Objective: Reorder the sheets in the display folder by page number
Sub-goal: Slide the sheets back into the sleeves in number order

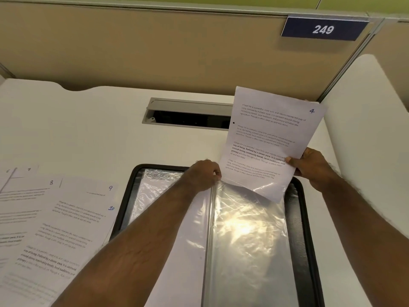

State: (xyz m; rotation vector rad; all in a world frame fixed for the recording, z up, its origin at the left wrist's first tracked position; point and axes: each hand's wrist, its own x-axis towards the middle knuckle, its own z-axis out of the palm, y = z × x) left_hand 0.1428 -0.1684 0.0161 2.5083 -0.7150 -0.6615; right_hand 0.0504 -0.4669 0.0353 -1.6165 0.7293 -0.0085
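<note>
**Sheet 4 held at the mouth of a plastic sleeve**

A black-edged display folder (303, 218) is laid open on the white desk (88, 129), its clear plastic sleeves (247, 229) glossy, crinkled and catching a bright glare. The left-hand page of the folder appears to hold white paper behind its film; how much is inside the right-hand sleeve cannot be told through the shine. The lower corner of a printed sheet (265, 140) — hand-marked "4" at its top right corner — is seen just inside the top opening of the right-hand sleeve, where the film overlaps it; the rest of the sheet stands tilted above the folder.

The sheet is pinched at its right edge by the right hand (309, 167), thumb laid on the printed face and fingers curled behind. The top edge of the sleeve, close to the folder's spine, is gripped by the left hand (203, 176), fingers curled down — just beside the sheet's lower left edge.

To the left of the folder, loose sheets (55, 218) are fanned out flat on the desk, overlapping, with handwritten numbers 8, 9 and 10 readable and fainter marks farther back. The paper is thin, white and printed with short blocks of text.

Behind the folder, a grey cable slot (188, 107) is set into the desk with its flap raised. A beige partition (155, 52) carries a dark blue plate (323, 29) reading "249".
</note>
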